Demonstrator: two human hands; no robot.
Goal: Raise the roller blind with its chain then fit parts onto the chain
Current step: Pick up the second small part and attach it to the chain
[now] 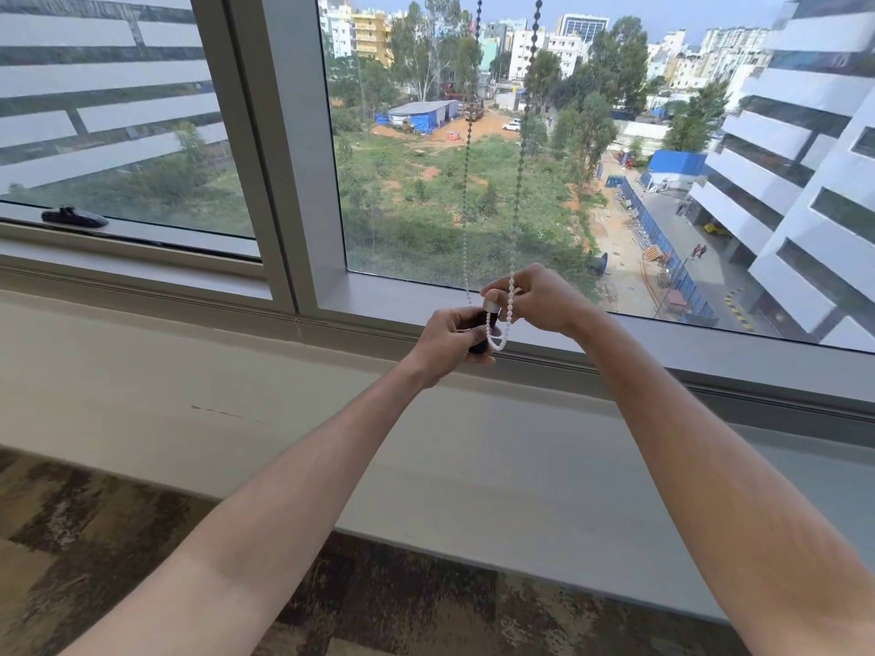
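A white beaded chain (521, 149) hangs as two strands in front of the window and ends in a loop just above the sill. My left hand (450, 340) is wrapped around a small dark cylindrical part with a pale cap (490, 314), held upright at the loop's bottom. My right hand (540, 295) pinches the right strand of the chain just above that part, fingers closed on the beads. The loop's bottom curls around the dark part's right side. The blind itself is out of view above.
A grey window frame post (284, 182) stands left of the hands, with a black window handle (73, 216) further left. A wide pale sill (189, 371) runs below the glass. Patterned carpet (118, 537) lies beneath.
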